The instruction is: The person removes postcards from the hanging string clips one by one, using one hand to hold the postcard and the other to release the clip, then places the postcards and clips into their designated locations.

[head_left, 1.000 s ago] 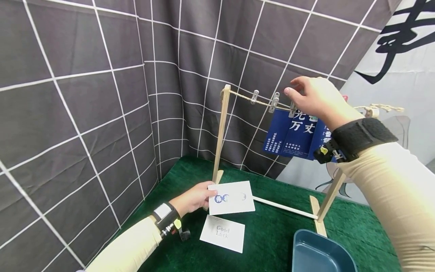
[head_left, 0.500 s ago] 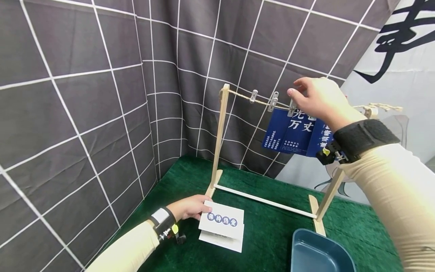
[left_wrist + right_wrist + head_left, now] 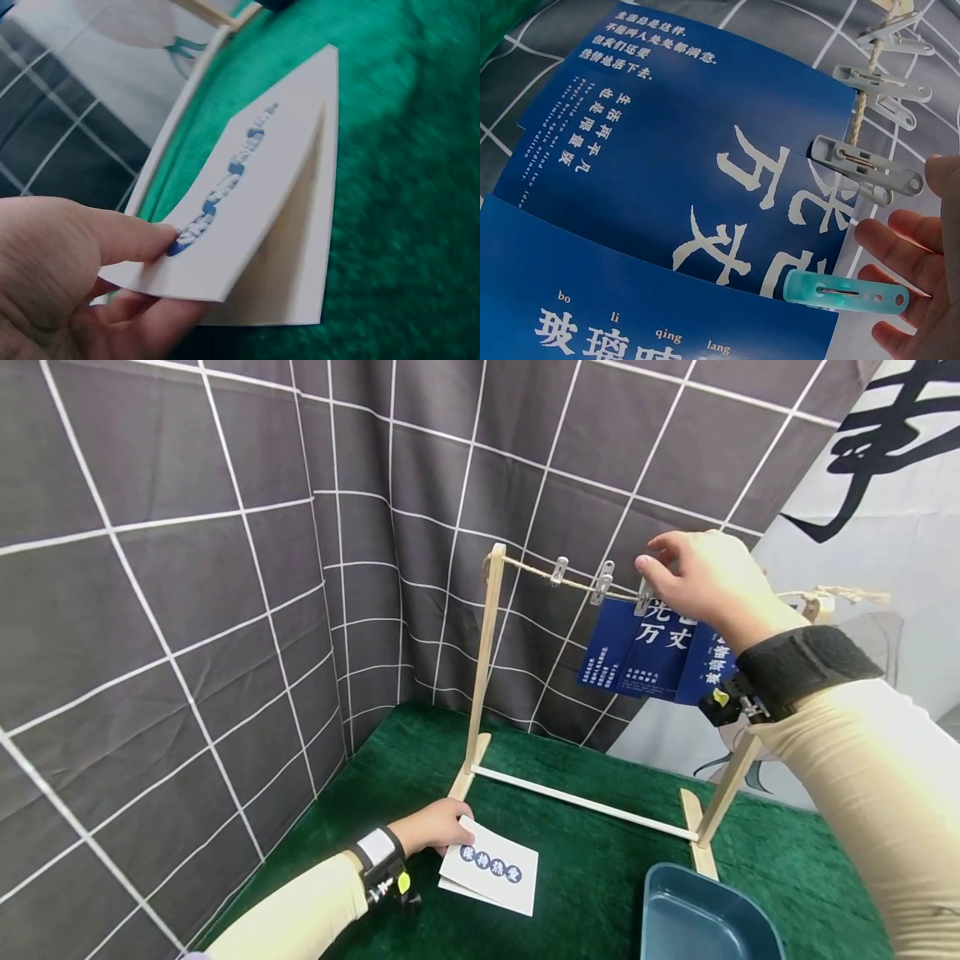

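My left hand (image 3: 438, 828) pinches a white card (image 3: 501, 864) printed with a row of blue circles, thumb on top and fingers beneath. The card lies low over a second white card (image 3: 296, 289), which shows along its edge. Up at the rope line, my right hand (image 3: 708, 572) hovers with loosely bent fingers beside the clothespins. In the right wrist view its fingertips are right at a teal clothespin (image 3: 847, 291) and a grey clothespin (image 3: 866, 161). Blue cards (image 3: 626, 652) with white characters hang overlapping from the line; my right hand covers part of them in the head view.
A wooden stand (image 3: 489, 652) with a white crossbar (image 3: 585, 800) carries the rope (image 3: 528, 567), with further grey clothespins (image 3: 602, 585) at its left. A dark teal tray (image 3: 647, 906) sits at front right on the green cloth (image 3: 375, 760). Gridded curtains stand behind.
My left hand has lowered the white card toward me, so it now covers most of the "Good Luck" card below. The right hand has stayed nearly still by the line.
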`<state>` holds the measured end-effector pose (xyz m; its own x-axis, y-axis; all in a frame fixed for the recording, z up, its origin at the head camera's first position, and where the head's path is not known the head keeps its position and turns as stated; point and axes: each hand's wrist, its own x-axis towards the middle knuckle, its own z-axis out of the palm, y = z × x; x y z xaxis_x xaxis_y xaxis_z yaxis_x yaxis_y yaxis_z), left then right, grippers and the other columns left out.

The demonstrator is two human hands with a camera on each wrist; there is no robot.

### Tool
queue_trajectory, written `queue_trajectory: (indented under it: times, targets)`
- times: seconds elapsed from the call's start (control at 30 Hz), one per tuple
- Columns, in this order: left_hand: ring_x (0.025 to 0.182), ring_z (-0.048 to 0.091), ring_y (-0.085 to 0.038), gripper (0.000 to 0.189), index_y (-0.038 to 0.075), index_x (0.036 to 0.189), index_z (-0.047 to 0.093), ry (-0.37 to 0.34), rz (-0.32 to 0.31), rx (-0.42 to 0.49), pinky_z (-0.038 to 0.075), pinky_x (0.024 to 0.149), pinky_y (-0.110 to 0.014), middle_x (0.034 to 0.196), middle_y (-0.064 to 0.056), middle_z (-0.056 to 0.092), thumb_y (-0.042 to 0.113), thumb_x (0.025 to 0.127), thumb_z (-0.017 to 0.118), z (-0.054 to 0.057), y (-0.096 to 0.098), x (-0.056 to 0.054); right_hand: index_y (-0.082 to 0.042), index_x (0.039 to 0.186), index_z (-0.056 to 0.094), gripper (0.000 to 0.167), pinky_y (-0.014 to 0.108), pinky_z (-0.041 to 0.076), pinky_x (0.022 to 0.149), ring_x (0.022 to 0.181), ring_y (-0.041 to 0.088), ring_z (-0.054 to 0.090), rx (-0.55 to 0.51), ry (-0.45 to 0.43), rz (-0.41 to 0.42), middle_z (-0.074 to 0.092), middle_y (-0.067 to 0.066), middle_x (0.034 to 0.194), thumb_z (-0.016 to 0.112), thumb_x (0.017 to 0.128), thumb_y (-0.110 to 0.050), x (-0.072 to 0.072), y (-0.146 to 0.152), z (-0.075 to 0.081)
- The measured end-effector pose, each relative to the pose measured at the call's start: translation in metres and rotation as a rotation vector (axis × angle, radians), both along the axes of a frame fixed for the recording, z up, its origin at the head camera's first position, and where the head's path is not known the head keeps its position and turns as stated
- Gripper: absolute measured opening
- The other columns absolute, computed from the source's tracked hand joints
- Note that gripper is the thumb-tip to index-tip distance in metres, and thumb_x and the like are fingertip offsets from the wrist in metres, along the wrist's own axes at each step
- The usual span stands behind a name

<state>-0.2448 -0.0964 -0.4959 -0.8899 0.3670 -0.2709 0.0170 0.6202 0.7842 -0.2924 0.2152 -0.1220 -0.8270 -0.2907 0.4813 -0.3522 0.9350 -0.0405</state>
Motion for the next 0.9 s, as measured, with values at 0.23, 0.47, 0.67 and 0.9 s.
queue_trajectory:
  times: [0.23, 0.47, 0.67, 0.9]
  targets:
    - [0.044, 0.057, -0.015, 0.023, 0.006, 0.089, 0.059, 0.152, 0.014, -0.181, 0.048, 0.039, -0.026, 0.066, -0.006, 0.057, 0.011, 0.084, 0.081, 0.000, -0.001, 0.003, 0.002, 0.130, 0.060, 0.050, 0.061, 0.045, 0.089, 0.106, 0.046, 0.061, 0.004, 0.019, 0.008, 0.068, 0.026, 0.119, 0.046, 0.105, -0.039, -0.001, 0.001, -0.005]
    - [0.037, 0.054, -0.013, 0.033, 0.004, 0.091, 0.054, 0.174, 0.032, -0.220, 0.044, 0.035, -0.023, 0.062, -0.007, 0.057, 0.016, 0.082, 0.083, -0.003, 0.001, 0.007, 0.002, 0.129, 0.061, 0.050, 0.061, 0.044, 0.091, 0.107, 0.046, 0.061, 0.016, 0.029, 0.028, 0.068, 0.026, 0.117, 0.046, 0.105, -0.039, -0.003, -0.002, -0.003]
    - [0.038, 0.055, -0.015, 0.045, 0.000, 0.106, 0.051, 0.121, 0.071, -0.205, 0.043, 0.033, -0.024, 0.065, -0.009, 0.059, 0.020, 0.082, 0.083, -0.008, 0.002, 0.010, 0.000, 0.127, 0.063, 0.053, 0.060, 0.044, 0.091, 0.107, 0.044, 0.062, 0.009, 0.031, 0.028, 0.070, 0.023, 0.117, 0.045, 0.104, -0.044, -0.002, -0.003, -0.003]
    - [0.036, 0.052, -0.011, 0.034, 0.003, 0.095, 0.056, 0.121, 0.040, -0.258, 0.042, 0.034, -0.022, 0.064, -0.008, 0.058, 0.021, 0.082, 0.081, -0.006, 0.004, 0.010, -0.001, 0.130, 0.062, 0.057, 0.061, 0.045, 0.091, 0.108, 0.044, 0.061, 0.025, 0.001, 0.019, 0.069, 0.024, 0.119, 0.044, 0.104, -0.048, 0.001, 0.001, -0.002]
